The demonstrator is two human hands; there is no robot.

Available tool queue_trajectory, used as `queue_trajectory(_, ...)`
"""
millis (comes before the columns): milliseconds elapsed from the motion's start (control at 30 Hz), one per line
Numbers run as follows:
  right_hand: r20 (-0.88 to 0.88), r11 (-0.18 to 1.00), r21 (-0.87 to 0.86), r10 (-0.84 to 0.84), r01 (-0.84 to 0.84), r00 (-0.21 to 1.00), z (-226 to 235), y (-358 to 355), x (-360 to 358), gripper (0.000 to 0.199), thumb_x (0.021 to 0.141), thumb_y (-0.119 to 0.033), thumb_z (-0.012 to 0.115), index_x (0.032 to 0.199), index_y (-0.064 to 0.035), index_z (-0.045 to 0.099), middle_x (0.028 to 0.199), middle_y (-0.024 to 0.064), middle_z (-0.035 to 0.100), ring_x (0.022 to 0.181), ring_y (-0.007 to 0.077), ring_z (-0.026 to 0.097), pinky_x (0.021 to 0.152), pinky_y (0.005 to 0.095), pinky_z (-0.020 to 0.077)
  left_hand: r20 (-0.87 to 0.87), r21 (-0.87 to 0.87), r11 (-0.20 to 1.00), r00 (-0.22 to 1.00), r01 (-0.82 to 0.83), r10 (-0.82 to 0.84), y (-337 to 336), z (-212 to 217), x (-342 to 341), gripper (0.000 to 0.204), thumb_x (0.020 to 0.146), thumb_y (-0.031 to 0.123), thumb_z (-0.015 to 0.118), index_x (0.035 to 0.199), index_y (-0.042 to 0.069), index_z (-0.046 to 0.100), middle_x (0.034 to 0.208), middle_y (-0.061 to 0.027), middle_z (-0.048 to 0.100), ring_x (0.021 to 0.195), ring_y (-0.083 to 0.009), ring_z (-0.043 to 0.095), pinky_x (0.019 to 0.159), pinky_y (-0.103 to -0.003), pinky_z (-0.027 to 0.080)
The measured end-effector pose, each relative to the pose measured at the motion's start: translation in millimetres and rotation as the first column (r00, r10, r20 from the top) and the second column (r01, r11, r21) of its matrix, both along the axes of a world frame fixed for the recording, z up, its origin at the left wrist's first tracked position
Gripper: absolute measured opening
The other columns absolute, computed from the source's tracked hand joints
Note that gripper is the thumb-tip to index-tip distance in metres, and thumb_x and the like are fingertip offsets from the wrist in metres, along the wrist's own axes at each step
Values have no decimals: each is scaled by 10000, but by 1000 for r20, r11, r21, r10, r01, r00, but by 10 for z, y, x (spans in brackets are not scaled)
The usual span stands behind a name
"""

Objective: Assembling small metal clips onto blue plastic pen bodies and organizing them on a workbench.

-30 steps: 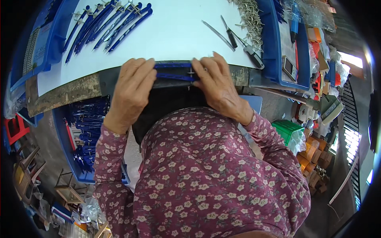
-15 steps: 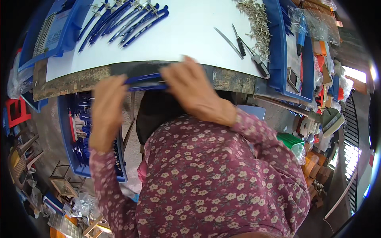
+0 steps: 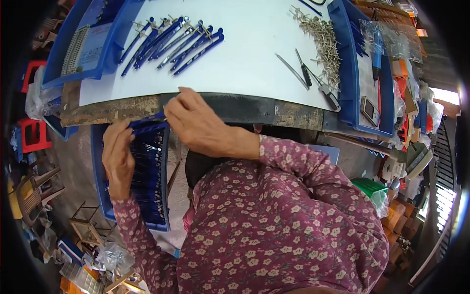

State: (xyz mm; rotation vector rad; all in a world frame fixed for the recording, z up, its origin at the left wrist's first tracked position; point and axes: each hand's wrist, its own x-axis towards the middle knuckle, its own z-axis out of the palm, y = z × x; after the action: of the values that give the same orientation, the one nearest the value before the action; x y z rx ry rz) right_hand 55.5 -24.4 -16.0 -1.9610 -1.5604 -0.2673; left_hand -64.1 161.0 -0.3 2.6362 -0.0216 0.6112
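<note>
My left hand (image 3: 117,154) and my right hand (image 3: 196,125) together grip a blue-handled tool (image 3: 147,125) at the table's front edge, left hand on the left end, right hand on the right end. They hover above a blue crate (image 3: 100,186) below the table, filled with many similar blue tools (image 3: 147,181). On the white table top (image 3: 245,59) lies a row of several blue-handled tools (image 3: 174,39).
A pile of small metal parts (image 3: 323,34) and loose cutters (image 3: 306,73) lie at the table's right. Blue trays (image 3: 352,88) flank the table; the left tray (image 3: 78,44) holds a card. Red stools (image 3: 34,134) and clutter stand on the floor at left.
Both hands moved left with the blue tool, from the middle of the table edge to above the blue crate. My view swung with them.
</note>
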Motion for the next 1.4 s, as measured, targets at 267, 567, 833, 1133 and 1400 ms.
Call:
queue_trajectory(267, -43, 918, -281, -304, 281, 952, 88, -1098, 87, 490, 682, -18, 632, 1133, 49, 451, 1021, 163, 477, 982, 322, 453, 954, 475, 320, 110, -46, 951, 947, 307, -300, -800, -114, 589, 152, 701, -52, 581, 850, -73, 555, 994, -165, 559, 973, -325, 524, 859, -427, 412)
queue_trajectory(567, -78, 974, -158, -178, 164, 981, 18, -705, 136, 396, 672, -58, 567, 1044, 55, 492, 938, 147, 476, 883, 305, 442, 801, 399, 383, 69, -28, 982, 980, 188, -186, -475, -136, 486, 231, 681, -104, 579, 904, -47, 597, 1018, -137, 602, 1001, -302, 549, 892, -404, 419)
queue_trajectory(833, -44, 1000, 6, -13, 13, 999, -57, -258, 49, 281, 687, -74, 565, 932, 56, 520, 867, 124, 487, 831, 265, 445, 730, 341, 383, 5, -64, 998, 1000, 6, -5, -164, -15, 103, 248, 674, -162, 550, 883, -38, 594, 1022, -112, 610, 1003, -293, 555, 849, -379, 455)
queue_trajectory(1133, -91, 929, -123, -360, 349, 928, 95, -1316, 78, 379, 635, 32, 654, 988, 25, 518, 890, 128, 494, 798, 287, 458, 701, 370, 397, 162, -97, 907, 906, 409, -391, -958, -190, 832, 144, 692, -63, 589, 835, -56, 578, 981, -107, 588, 932, -276, 549, 832, -375, 444)
queue_trajectory(1400, -111, 949, -82, -312, 304, 944, 77, -1089, 105, 400, 603, 58, 674, 983, 25, 552, 872, 116, 537, 783, 275, 490, 670, 342, 408, 133, 36, 936, 927, 349, -351, -762, -189, 636, 220, 668, -87, 625, 882, -52, 590, 1011, -119, 602, 967, -283, 564, 820, -346, 465)
